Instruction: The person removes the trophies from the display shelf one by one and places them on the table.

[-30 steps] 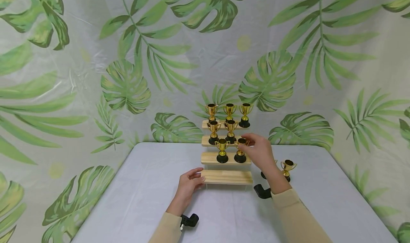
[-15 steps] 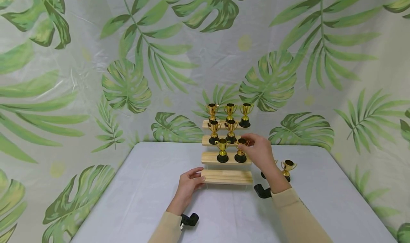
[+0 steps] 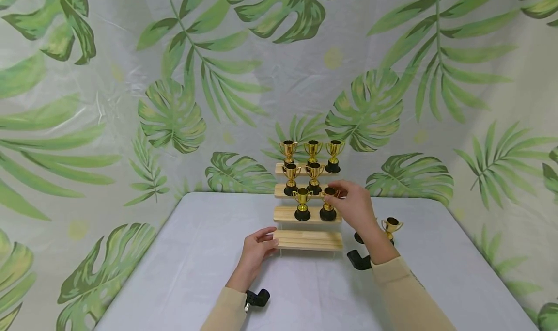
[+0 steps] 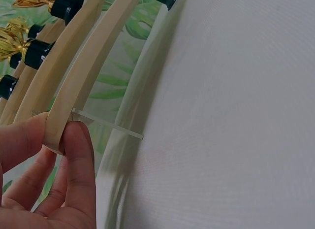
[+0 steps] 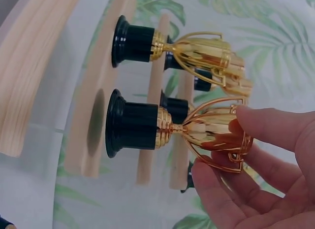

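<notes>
While the left hand [image 3: 257, 251] holds the left end of the lowest board [image 3: 308, 241] of a wooden stand [image 3: 284, 215], the right hand [image 3: 352, 206] pinches a gold trophy [image 5: 162, 126] by its cup. The right fingers [image 5: 211, 192] are bent and only a little apart, with the thumb on one side of the cup and other fingers on the opposite side, near its handles. This trophy is about upright over the right part of the third board [image 5: 81, 150], counted from the top; in the right wrist view its black base seems just off the wood, and a dark shadow lies on the board beside it. The left fingers [image 4: 79, 165] squeeze the end of the lowest board between the thumb and one finger, while the others are loosely bent below. Near this grip, a clear support [image 4: 109, 125] goes down from the board to the tabletop [image 3: 209, 234], which looks white.

Just to the left of the held trophy, a second trophy [image 3: 302, 206] stands on the same board. Two trophies stand on the second board [image 3: 280, 192] and three on the top board [image 3: 279, 169]. To the right of the stand, two more are on the tabletop: a far-right trophy [image 3: 391, 225], and another trophy [image 3: 359, 238] mostly hidden behind the right forearm.
</notes>
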